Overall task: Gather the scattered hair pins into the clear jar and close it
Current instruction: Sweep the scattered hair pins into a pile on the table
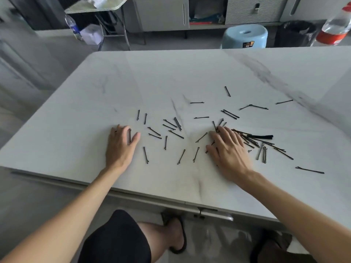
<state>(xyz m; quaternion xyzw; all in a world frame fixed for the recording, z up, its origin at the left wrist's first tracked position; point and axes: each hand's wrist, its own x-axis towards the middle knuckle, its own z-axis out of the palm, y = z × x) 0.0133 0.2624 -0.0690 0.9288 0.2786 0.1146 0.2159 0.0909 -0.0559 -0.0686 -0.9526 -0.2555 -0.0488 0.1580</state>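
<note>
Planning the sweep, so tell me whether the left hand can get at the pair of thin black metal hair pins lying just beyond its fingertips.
Probably yes. The left hand lies flat on the white marble-look table, and only bare tabletop separates its fingers from that pair of black hair pins.

A white marbled bench (171, 76). Beyond it, a pale blue stool (245, 36) beside a black bin (296, 34); a red-labelled bottle (336, 25) far right.
</note>
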